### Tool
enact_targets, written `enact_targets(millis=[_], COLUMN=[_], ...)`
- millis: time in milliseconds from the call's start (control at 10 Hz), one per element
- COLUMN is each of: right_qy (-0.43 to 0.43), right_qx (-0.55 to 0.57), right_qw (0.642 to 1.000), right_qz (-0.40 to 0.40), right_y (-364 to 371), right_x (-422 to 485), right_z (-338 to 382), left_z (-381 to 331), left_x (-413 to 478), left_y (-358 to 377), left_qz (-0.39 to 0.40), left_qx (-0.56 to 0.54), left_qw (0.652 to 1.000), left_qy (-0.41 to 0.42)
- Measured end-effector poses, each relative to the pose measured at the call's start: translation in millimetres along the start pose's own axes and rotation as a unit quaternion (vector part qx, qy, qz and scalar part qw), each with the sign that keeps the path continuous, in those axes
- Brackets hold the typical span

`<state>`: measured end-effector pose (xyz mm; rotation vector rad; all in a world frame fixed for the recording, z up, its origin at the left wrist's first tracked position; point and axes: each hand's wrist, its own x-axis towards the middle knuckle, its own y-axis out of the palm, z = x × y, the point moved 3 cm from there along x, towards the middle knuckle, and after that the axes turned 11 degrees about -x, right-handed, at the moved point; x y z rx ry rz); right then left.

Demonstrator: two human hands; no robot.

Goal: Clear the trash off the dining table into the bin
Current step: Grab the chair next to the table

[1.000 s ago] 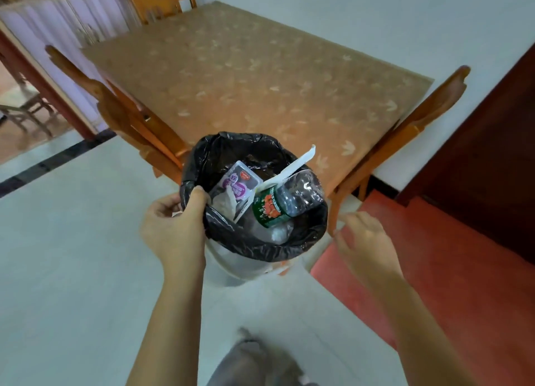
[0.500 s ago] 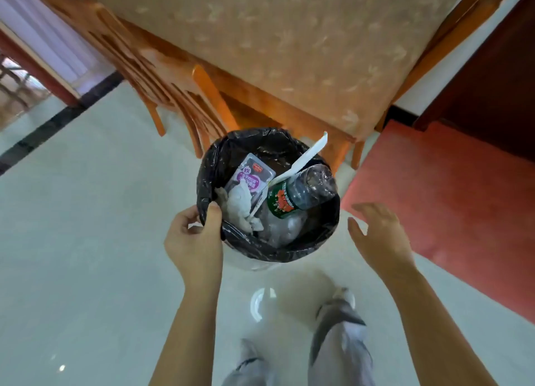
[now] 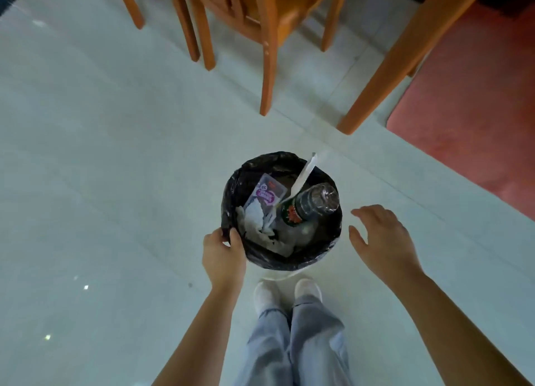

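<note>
The pale tiled floor [image 3: 115, 168] fills most of the view, with a red mat [image 3: 474, 102] covering the corner toward 2 o'clock. At 12 o'clock stand the orange wooden legs of a chair [image 3: 266, 67], and a thicker wooden table leg [image 3: 388, 67] slants down at 1 o'clock to meet the floor beside the mat's edge. Near the centre sits the bin [image 3: 318, 249], lined with a black bag, resting on the floor just ahead of the person's white shoes [image 3: 289, 294] and grey trouser legs, which come in from 6 o'clock. The left hand [image 3: 224, 258] is at the bin's 8 o'clock rim, its grip clenched on the edge of the bag with the thumb hooked over the inside. The right hand [image 3: 382, 238] is at 3 o'clock of the bin, apart from it, its grip released with the fingers spread and holding nothing. Inside the bin, a clear plastic bottle [image 3: 309, 206] with a green and red label lies tilted at the 2 o'clock side, its base uppermost. Crumpled white tissue [image 3: 260, 223] sits at the 8 o'clock side, with a purple and white wrapper [image 3: 265, 196] above it toward 11 o'clock. A thin white plastic strip [image 3: 304, 174] pokes up past the rim at 12 o'clock.
</note>
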<state>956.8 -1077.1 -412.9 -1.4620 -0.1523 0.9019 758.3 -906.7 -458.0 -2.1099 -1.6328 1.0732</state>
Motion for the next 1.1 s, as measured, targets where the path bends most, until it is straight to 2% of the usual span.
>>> enact_targets(millis=[100,300,500,600,800,900,1000,1100], right_qy=[-0.015,-0.025,-0.034,-0.013,0.011,0.047,0.059,0.041], right_qx=[-0.006,-0.002,-0.026,-0.029,-0.013,0.019,0.029,0.016], right_qw=[1.000,1.000,0.999,0.999,1.000,0.999,0.998,0.999], right_qz=[0.005,0.011,-0.005,-0.006,-0.004,-0.020,-0.010,-0.005], right_y=[48.5,141.3,209.2,234.3,265.5,264.0,259.0,248.3], right_x=[25.3,81.8,137.3,155.7,168.0,164.3,158.5,146.0], right_z=[-4.7,-20.3,-35.9,-38.8,-35.7,-32.6,-27.6,-20.4], left_z=[43.9,124.6,168.3,185.0,196.4,200.4,206.7,206.5], left_x=[21.1,67.2,106.7,123.0,137.2,133.5,125.1,112.1], left_y=[42.8,131.4,204.4,227.8,244.0,238.3,229.5,209.2], left_qz=[0.013,0.038,0.044,0.038,0.080,0.120,0.155,0.137], left_qx=[-0.011,-0.108,-0.185,-0.189,-0.212,-0.200,-0.144,-0.059], left_qw=[0.999,0.984,0.966,0.965,0.967,0.964,0.967,0.979], left_qy=[-0.030,-0.138,-0.176,-0.179,-0.117,-0.124,-0.139,-0.136])
